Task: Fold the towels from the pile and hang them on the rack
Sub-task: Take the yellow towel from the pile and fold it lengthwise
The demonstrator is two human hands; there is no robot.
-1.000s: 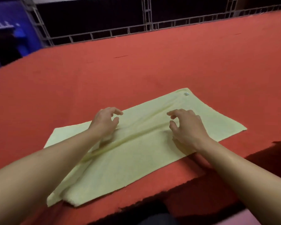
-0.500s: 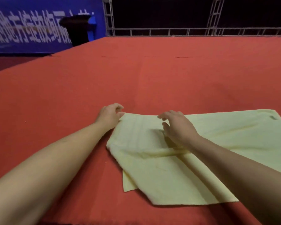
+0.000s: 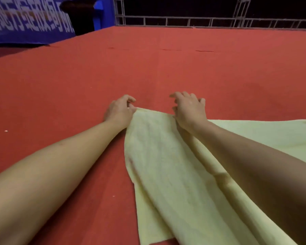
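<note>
Pinching the towel's (image 3: 166, 165) far corner, left hand (image 3: 119, 111) fingers curled; right hand (image 3: 190, 109) fingers loosely spread, gripping nothing. Soft, floppy cloth, so grab corners.

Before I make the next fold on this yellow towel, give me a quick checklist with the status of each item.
1. Left hand grips the towel's far left corner: ok, fingers curled at the corner.
2. Right hand holds the far edge: cannot tell, its fingers curl past the edge and hide any contact.
3. Towel lying flat: not ok, a ridge runs under the right forearm.
4. Edges lined up: not ok, a lower layer sticks out at the near left.
5. Space on the red surface ahead: ok.
6. Rack located: cannot tell, none in view.
</note>
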